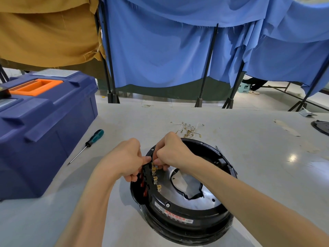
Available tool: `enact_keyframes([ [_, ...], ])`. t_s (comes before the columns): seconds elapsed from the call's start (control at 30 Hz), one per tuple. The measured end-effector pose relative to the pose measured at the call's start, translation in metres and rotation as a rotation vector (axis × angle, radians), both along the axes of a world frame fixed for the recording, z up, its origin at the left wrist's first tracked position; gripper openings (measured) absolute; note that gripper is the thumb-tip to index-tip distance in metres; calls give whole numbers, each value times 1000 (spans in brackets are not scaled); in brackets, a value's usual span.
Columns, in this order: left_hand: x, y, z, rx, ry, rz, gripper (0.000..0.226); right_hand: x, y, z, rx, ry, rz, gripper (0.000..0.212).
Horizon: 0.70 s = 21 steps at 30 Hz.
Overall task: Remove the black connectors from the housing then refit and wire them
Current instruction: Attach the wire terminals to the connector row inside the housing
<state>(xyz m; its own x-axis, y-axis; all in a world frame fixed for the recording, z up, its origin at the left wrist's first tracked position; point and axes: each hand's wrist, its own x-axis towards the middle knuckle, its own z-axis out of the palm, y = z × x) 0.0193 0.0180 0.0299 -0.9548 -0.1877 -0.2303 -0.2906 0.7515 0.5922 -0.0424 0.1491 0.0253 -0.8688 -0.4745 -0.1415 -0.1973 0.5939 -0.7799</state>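
Closest to the person, a round black housing (187,216) sits flat on the grey table (249,148). A red and white label (178,215) is on its near wall, and a shiny metal plate (210,193) with a ragged hole lies inside it.

Along the housing's left inner rim runs the row of black connectors (151,177). Its long axis leads away from the person, curving a little with the rim. The brass tabs face inward toward the middle of the ring. Red switch faces point outward to the left.

Both hands come together at the far end of that row, knuckles almost touching. The left hand (124,157) reaches in from outside the rim, its fingers curled and pinching the strip's outer side. The right hand (170,152) crosses over the ring with its forearm above the plate. Its fingertips pinch the same end from the inner side, though whether they hold a connector body or a brass tab I cannot tell. The rest of the row lies just nearer than the hands.

Further left, a screwdriver (87,145) with a green handle lies slanted, tip toward the person, beside a large blue toolbox (44,125). Beyond the housing lies a loose tangle of pale wires (188,130). A black disc (322,127) shows at the right edge. Blue cloth (160,50) and mustard cloth (44,32) hang behind.
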Motion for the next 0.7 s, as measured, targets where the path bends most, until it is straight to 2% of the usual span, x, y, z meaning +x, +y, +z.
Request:
enact_keyframes([
  [0.23,0,2,0,-40,6,3,47,0,0,-3,7,38,19,10],
  [0.37,-1,3,-1,-123,-1,-4,44,-2,9,-2,-39,7,102,21],
  [0.43,-1,2,-1,-108,-13,3,42,-3,15,0,-61,14,161,15],
  [0.53,1,0,1,-39,-39,18,40,-2,26,2,-94,112,191,3],
  [0.63,4,-3,6,-25,-54,25,39,4,35,1,-112,226,229,5],
  [0.7,7,-4,9,-32,-77,-1,39,9,38,-1,-50,292,244,10],
])
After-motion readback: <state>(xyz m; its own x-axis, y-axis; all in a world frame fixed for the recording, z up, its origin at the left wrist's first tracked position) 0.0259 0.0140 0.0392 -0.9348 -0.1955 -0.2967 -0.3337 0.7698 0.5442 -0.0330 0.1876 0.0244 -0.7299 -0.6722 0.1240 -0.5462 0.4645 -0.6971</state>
